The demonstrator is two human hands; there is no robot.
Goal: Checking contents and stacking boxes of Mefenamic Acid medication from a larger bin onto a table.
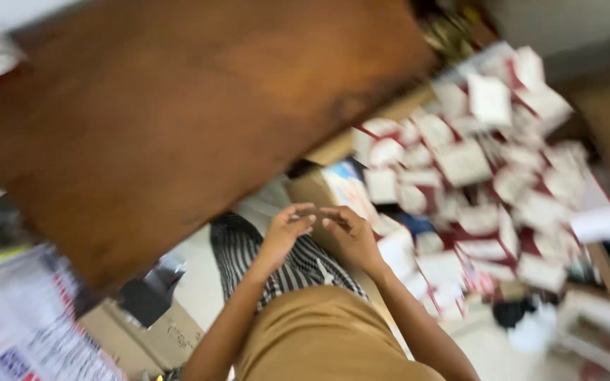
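The view is tilted and blurred by motion. The person's left hand [285, 229] and right hand [351, 233] meet low in the middle of the frame, fingertips close together or just touching, fingers loosely curled inward. Whether anything small lies pinched between them cannot be told; no object shows in either hand. Both bare forearms rise from the lower edge, over a mustard-brown garment [319, 335] and a black-and-white striped cloth [248, 254] across the lap.

Just beside the right hand, spreading up and to the right, lies a large heap of small white and dark-red cardboard boxes [488, 183], piled loosely at many angles; the blur hides their detail. The nearest boxes of the heap sit right next to the right hand's knuckles, though contact cannot be made out. A tan cardboard carton [312, 187] with a pale printed sheet on it stands just beyond the fingertips.

A broad reddish-brown wooden tabletop [178, 113] fills the upper left, slanting across the frame above the hands. At the lower left corner a stack of printed white, red and blue papers [22, 324] shows, and near it a brown cardboard box [157, 339] rests on the pale floor [195, 271].
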